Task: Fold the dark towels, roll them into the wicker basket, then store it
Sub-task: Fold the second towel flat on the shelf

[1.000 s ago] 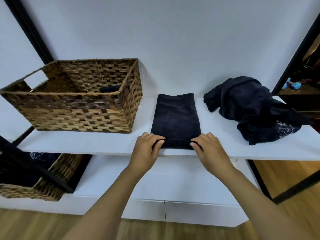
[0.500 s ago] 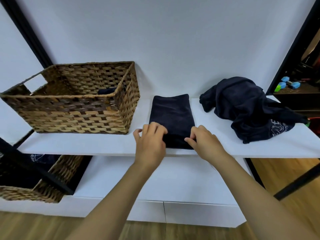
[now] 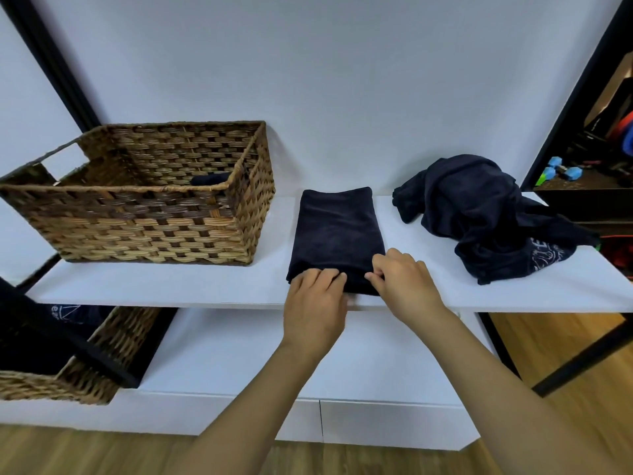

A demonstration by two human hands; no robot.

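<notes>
With my left hand (image 3: 317, 296) and right hand (image 3: 404, 282) both pinching the folded towel (image 3: 337, 231) at its near edge, I judge it soft, light and limp, best rolled from there.

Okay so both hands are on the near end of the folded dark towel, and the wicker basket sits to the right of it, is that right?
Not quite. In the head view the wicker basket sits left of the folded dark towel. Both the left hand and right hand are on its near end.

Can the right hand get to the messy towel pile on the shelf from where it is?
Probably yes: the right hand is beside the crumpled towel pile, with only bare shelf between them.
</notes>
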